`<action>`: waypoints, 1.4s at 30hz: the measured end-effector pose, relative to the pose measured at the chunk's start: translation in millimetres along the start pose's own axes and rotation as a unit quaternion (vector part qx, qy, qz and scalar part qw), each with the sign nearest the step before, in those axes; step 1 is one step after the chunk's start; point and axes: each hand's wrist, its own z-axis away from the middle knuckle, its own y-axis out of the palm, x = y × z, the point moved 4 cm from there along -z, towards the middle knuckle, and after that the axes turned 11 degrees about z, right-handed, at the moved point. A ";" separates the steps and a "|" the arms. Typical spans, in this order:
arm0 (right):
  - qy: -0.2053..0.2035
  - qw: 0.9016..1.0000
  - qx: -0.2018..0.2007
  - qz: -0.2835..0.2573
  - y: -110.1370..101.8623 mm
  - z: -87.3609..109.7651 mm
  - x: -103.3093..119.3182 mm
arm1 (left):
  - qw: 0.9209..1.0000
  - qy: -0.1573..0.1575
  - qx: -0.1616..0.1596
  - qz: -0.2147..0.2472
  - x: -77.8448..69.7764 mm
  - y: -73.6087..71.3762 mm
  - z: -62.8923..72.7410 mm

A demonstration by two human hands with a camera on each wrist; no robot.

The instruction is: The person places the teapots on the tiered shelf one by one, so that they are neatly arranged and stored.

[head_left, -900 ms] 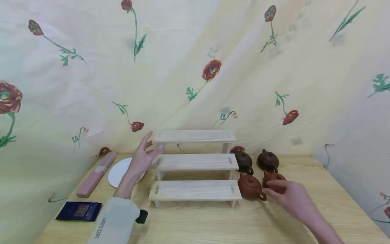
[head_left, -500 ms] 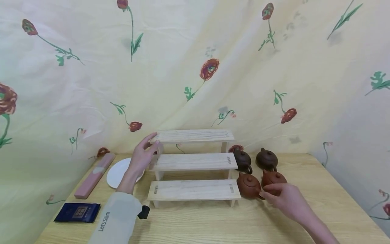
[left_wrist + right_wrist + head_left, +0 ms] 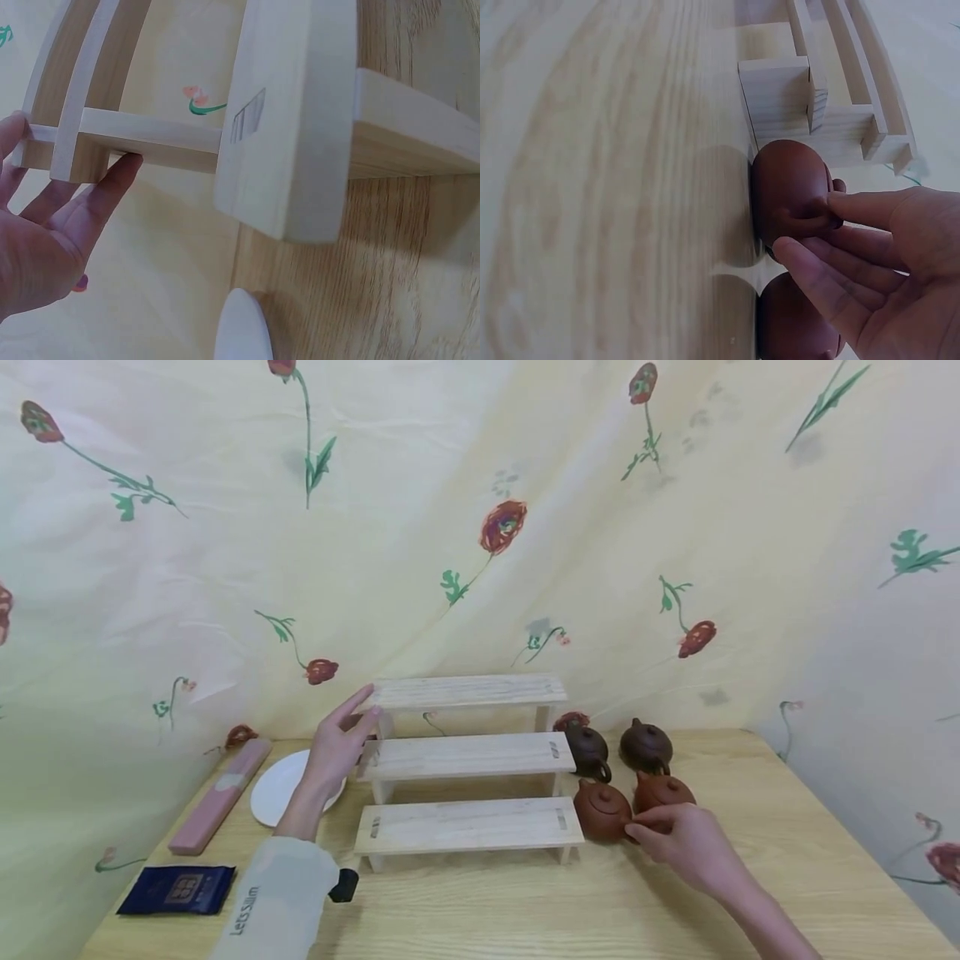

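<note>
Standing on a wood-grained table (image 3: 480, 914), the shelf (image 3: 468, 825) fronts floral cloth (image 3: 405, 552).

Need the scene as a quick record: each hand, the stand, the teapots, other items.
left hand: around the left end of the top tier
right hand: fingertips at the handle of the near-left reddish teapot; firmness of grip unclear
wooden stand: three tiers, on table
other teapots: one reddish teapot to its right, two dark teapots behind
left of stand: white plate, pink case, dark blue packet
backdrop: floral cloth
</note>
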 end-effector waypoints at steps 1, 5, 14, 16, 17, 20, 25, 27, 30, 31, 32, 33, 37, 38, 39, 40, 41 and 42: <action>0.005 1.000 0.002 -0.001 0.6 0.1 0.1 | 1.000 -0.001 -0.001 0.001 0.0 -0.2 0.3; 0.017 1.000 0.003 0.007 3.4 0.1 -0.1 | 1.000 0.001 -0.002 -0.003 -0.2 -0.7 1.0; -0.001 0.998 -0.045 0.042 5.0 -1.3 2.0 | 1.000 0.002 -0.011 -0.006 1.0 -3.8 0.4; -0.002 0.997 -0.060 0.045 4.8 -1.4 3.0 | 1.000 0.001 -0.013 -0.007 1.1 -4.8 0.6; -0.005 0.996 -0.069 0.048 4.5 -1.5 3.6 | 1.000 0.001 -0.014 -0.008 1.1 -5.4 0.8; -0.015 0.993 -0.096 0.062 2.1 -0.7 4.8 | 1.000 -0.001 -0.011 -0.004 1.4 -6.5 1.6; -0.013 0.993 -0.101 0.063 -4.2 3.3 5.1 | 1.000 -0.002 -0.007 -0.007 2.4 -7.7 1.8; -0.008 0.994 -0.097 0.058 -7.8 4.7 4.9 | 1.000 0.000 -0.008 -0.008 2.8 -7.7 1.6; -0.002 0.994 -0.097 0.053 -15.5 7.0 5.0 | 1.000 0.003 -0.008 -0.002 3.2 -6.2 1.2; -0.001 0.994 -0.099 0.053 -18.9 7.4 5.1 | 1.000 0.003 -0.008 0.000 3.2 -5.4 1.1; -0.001 0.993 -0.104 0.055 -22.8 7.8 5.4 | 1.000 0.004 -0.008 0.002 3.2 -4.5 0.9; 0.000 0.992 -0.108 0.057 -27.1 8.3 5.6 | 1.000 0.005 -0.009 0.003 3.1 -3.6 0.5; 0.003 0.990 -0.128 0.059 -46.1 9.1 6.5 | 1.000 0.007 -0.013 0.005 2.9 -1.2 -0.7; 0.003 0.989 -0.134 0.057 -51.1 9.3 7.0 | 1.000 0.008 -0.014 0.006 2.9 -0.9 -1.0; 0.002 0.989 -0.140 0.053 -55.9 9.3 7.5 | 1.000 0.008 -0.016 0.007 3.0 -0.7 -1.2; 0.004 0.988 -0.144 0.048 -60.4 9.1 8.0 | 1.000 0.008 -0.017 0.008 3.2 -0.6 -1.5; 0.005 0.988 -0.146 0.040 -64.7 8.8 8.8 | 1.000 0.008 -0.019 0.009 3.2 -0.6 -1.6; 0.005 0.988 -0.148 0.032 -68.5 8.4 9.6 | 1.000 0.008 -0.021 0.010 3.3 -0.7 -1.8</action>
